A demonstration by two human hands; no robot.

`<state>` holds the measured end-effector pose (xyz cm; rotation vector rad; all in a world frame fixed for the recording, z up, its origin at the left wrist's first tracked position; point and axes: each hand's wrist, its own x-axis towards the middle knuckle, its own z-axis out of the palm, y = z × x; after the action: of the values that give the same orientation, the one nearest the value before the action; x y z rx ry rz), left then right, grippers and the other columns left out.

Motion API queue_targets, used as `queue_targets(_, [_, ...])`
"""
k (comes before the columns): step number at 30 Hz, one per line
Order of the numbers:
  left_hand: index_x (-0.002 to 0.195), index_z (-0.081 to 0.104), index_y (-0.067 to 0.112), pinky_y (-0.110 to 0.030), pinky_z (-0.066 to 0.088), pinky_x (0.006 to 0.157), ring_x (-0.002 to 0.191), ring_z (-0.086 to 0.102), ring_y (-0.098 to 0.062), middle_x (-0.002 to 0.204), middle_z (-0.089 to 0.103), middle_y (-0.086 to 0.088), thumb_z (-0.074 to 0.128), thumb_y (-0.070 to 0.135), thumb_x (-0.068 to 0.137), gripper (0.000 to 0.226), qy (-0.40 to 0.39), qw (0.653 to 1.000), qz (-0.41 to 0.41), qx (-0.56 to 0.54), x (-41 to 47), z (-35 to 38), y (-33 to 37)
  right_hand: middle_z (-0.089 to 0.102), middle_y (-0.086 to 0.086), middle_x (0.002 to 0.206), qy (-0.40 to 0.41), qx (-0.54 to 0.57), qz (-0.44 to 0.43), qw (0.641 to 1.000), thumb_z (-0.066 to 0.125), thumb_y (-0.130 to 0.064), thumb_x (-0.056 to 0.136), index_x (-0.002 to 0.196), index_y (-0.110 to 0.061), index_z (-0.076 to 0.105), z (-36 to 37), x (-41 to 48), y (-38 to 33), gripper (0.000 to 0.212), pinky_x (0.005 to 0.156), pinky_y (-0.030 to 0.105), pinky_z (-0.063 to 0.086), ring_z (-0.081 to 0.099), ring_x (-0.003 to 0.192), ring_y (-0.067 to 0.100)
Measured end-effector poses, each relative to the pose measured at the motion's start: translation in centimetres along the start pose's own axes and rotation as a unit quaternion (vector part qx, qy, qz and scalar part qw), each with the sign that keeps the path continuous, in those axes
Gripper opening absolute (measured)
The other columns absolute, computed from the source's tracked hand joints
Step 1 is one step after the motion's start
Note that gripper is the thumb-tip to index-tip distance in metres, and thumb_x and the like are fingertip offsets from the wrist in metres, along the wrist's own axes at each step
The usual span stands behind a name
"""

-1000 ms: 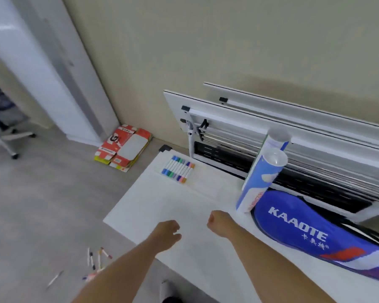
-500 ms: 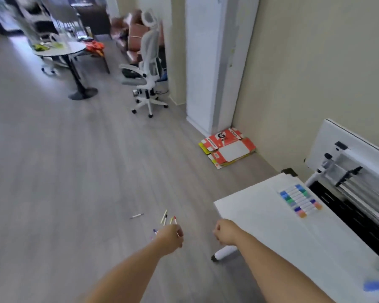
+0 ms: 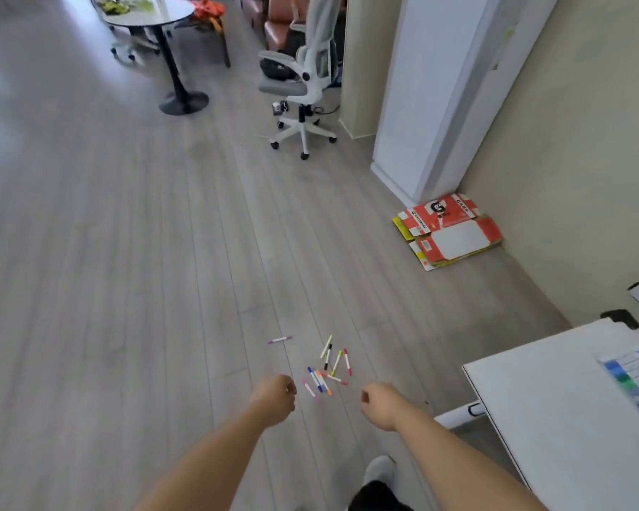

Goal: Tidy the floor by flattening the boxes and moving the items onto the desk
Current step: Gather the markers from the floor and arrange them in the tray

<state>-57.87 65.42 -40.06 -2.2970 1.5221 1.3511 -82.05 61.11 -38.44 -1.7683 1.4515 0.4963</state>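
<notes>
Several coloured marker pens (image 3: pixel 327 366) lie scattered on the grey wood floor, one pink pen (image 3: pixel 280 340) apart to their left. My left hand (image 3: pixel 273 398) and my right hand (image 3: pixel 379 403) hang above the floor on either side of the pens, fingers loosely curled, holding nothing. Flattened orange and yellow boxes (image 3: pixel 449 230) lie stacked on the floor against the wall. The white desk (image 3: pixel 554 418) fills the lower right, with a row of markers (image 3: pixel 637 381) on it.
A white office chair (image 3: pixel 303 86) stands at the back beside a white pillar (image 3: pixel 436 90). A round table on a black pedestal (image 3: pixel 163 27) is at the far left. My shoe (image 3: pixel 379 470) is near the desk leg (image 3: pixel 458 414).
My view has swung left from the desk to the floor. Both hands have left the desktop and now hang over the scattered pens.
</notes>
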Motion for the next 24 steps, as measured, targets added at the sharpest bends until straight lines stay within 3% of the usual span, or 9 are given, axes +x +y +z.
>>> queue_targets(3, [0.1, 0.064, 0.019, -0.032, 0.057, 0.082, 0.096, 0.067, -0.022, 0.105, 0.073, -0.006, 0.048, 0.017, 0.092, 0.018, -0.006, 0.999, -0.023, -0.031, 3.2, -0.1, 0.0, 0.067, 0.012, 0.107, -0.012, 0.005, 0.008, 1.0, 0.046, -0.017, 0.09, 0.077, -0.024, 0.051, -0.7, 4.2, -0.1, 0.015, 0.069, 0.024, 0.037, 0.056, 0.085, 0.022])
queue_targets(6, [0.112, 0.064, 0.016, -0.032, 0.057, 0.084, 0.096, 0.066, -0.021, 0.107, 0.069, -0.005, 0.047, 0.02, 0.096, 0.024, -0.006, 0.998, -0.047, -0.043, 6.5, 0.0, 0.3, 0.066, 0.009, 0.101, -0.014, 0.023, 0.016, 1.0, 0.045, -0.018, 0.089, 0.076, -0.025, 0.05, -1.6, 8.9, -0.1, 0.016, 0.067, 0.025, 0.04, 0.061, 0.087, 0.025])
queue_targets(9, [0.113, 0.063, 0.016, -0.029, 0.054, 0.08, 0.093, 0.065, -0.021, 0.105, 0.066, -0.004, 0.045, 0.019, 0.097, 0.025, -0.016, 0.996, -0.072, -0.047, 10.1, 0.1, 0.3, 0.06, 0.004, 0.088, -0.01, 0.037, 0.021, 0.999, 0.043, -0.019, 0.092, 0.082, -0.021, 0.052, -2.4, 13.5, -0.4, 0.014, 0.059, 0.027, 0.038, 0.056, 0.078, 0.023])
queue_targets(13, [0.111, 0.064, 0.015, -0.03, 0.054, 0.077, 0.087, 0.063, -0.021, 0.101, 0.067, -0.006, 0.044, 0.021, 0.098, 0.024, -0.012, 0.995, -0.082, -0.057, 17.9, 1.3, -0.8, 0.056, 0.0, 0.081, 0.003, 0.035, 0.024, 0.999, 0.043, -0.021, 0.093, 0.079, -0.022, 0.051, -1.5, 21.7, 0.1, 0.016, 0.061, 0.027, 0.038, 0.052, 0.073, 0.023])
queue_targets(17, [0.101, 0.065, 0.015, -0.03, 0.055, 0.078, 0.086, 0.065, -0.022, 0.094, 0.068, -0.005, 0.047, 0.022, 0.098, 0.02, -0.005, 0.987, -0.123, -0.106, 27.6, 4.9, -3.8, 0.059, 0.0, 0.077, 0.011, 0.05, 0.042, 0.998, 0.046, -0.025, 0.092, 0.077, -0.024, 0.053, 2.8, 31.4, 1.4, 0.017, 0.065, 0.03, 0.045, 0.057, 0.074, 0.025])
queue_targets(20, [0.092, 0.062, 0.021, -0.032, 0.056, 0.076, 0.079, 0.063, -0.018, 0.088, 0.066, -0.002, 0.048, 0.024, 0.096, 0.014, -0.014, 0.976, -0.172, -0.129, 35.6, 10.1, -7.7, 0.068, 0.007, 0.089, 0.019, 0.065, 0.052, 0.996, 0.048, -0.026, 0.091, 0.078, -0.023, 0.057, 8.3, 39.1, 3.1, 0.015, 0.067, 0.031, 0.046, 0.064, 0.084, 0.03])
queue_targets(24, [0.099, 0.063, 0.016, -0.026, 0.047, 0.067, 0.077, 0.056, -0.018, 0.089, 0.063, -0.003, 0.049, 0.025, 0.098, 0.017, -0.035, 0.969, -0.204, -0.136, 44.7, 18.0, -12.2, 0.067, 0.01, 0.094, 0.052, 0.073, 0.081, 0.993, 0.049, -0.025, 0.094, 0.085, -0.019, 0.061, 17.0, 48.6, 6.4, 0.016, 0.065, 0.032, 0.044, 0.063, 0.086, 0.032])
